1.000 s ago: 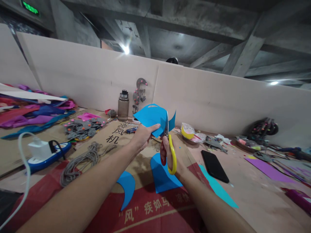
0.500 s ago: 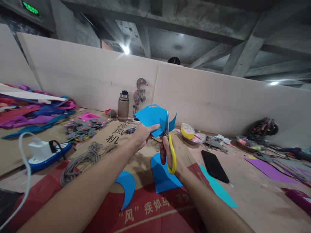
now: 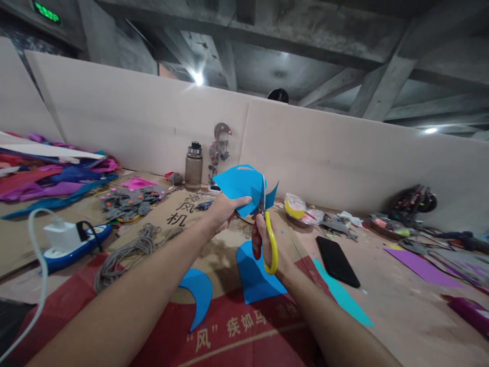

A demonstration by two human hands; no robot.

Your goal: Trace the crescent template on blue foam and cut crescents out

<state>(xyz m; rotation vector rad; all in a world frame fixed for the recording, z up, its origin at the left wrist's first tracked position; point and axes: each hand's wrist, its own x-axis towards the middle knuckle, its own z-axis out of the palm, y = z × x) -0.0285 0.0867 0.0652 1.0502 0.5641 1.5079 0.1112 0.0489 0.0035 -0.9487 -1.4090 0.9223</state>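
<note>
My left hand point(image 3: 225, 210) pinches a blue felt sheet point(image 3: 240, 184) near its lower edge, thumb on top. In my right hand point(image 3: 265, 234) is a pair of scissors point(image 3: 271, 244) with yellow and red handles, blades pointing up and set on the sheet's right part. A narrow pointed strip of the sheet sticks out to the right of the blades. Below the hands, a blue crescent point(image 3: 201, 295) and a larger blue piece point(image 3: 257, 280) with a rounded top lie on the cardboard point(image 3: 225, 260). My right wrist partly covers the larger piece.
Grey cord point(image 3: 128, 257) and a blue power strip point(image 3: 82, 250) lie left. A bottle point(image 3: 194, 168) and a hanging grey ornament point(image 3: 219, 148) stand behind, before a white partition point(image 3: 133, 117). Right are a black phone point(image 3: 337, 261), a turquoise strip point(image 3: 344, 295) and a dish point(image 3: 301, 219).
The blue sheet and both hands have barely shifted; the strip beside the blades tilts slightly differently. The head beyond the partition has moved a little right.
</note>
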